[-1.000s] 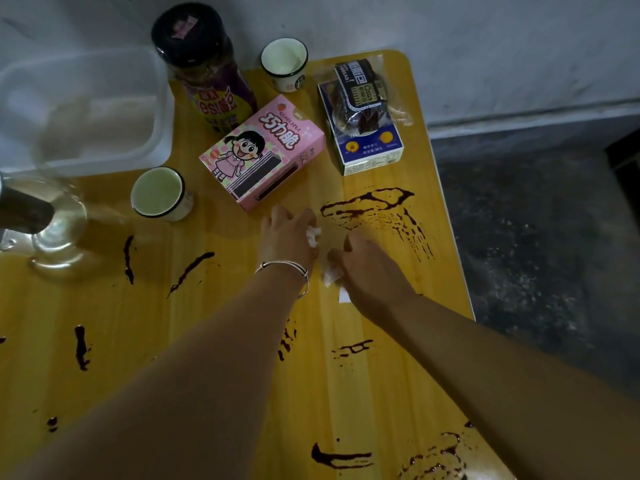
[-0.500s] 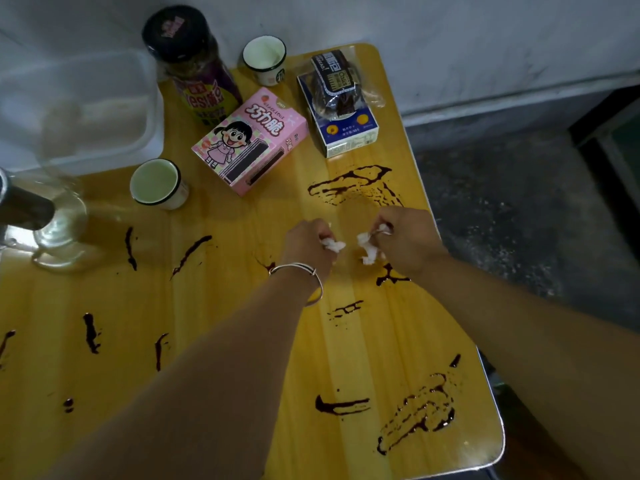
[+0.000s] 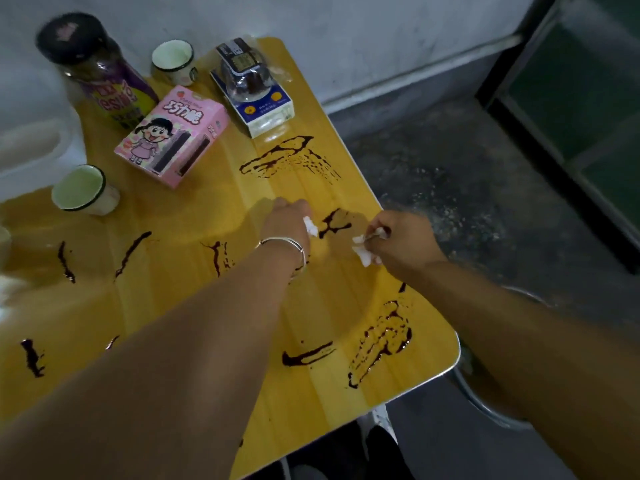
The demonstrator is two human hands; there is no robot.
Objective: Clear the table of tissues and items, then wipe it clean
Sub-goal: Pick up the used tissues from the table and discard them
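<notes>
A yellow wooden table [image 3: 194,306] carries several dark sauce streaks [image 3: 306,355]. My left hand [image 3: 285,225], with a silver bracelet on its wrist, grips a small wad of white tissue [image 3: 310,226] above the table's middle. My right hand [image 3: 403,240] holds another crumpled white tissue [image 3: 363,249] near the right edge. A dark splatter [image 3: 334,223] lies between the two hands. Most of each tissue is hidden inside the fist.
At the back stand a pink snack box [image 3: 173,136], a blue-and-white box with a wrapped snack on top [image 3: 254,95], a dark jar [image 3: 100,74] and two white cups [image 3: 175,60] [image 3: 85,190]. A clear plastic tub [image 3: 31,133] sits at far left. A round metal rim [image 3: 485,400] shows below the table's right corner.
Both hands picked tissue bits off the table, then drew apart; the right hand moved toward the right edge. The view swung right.
</notes>
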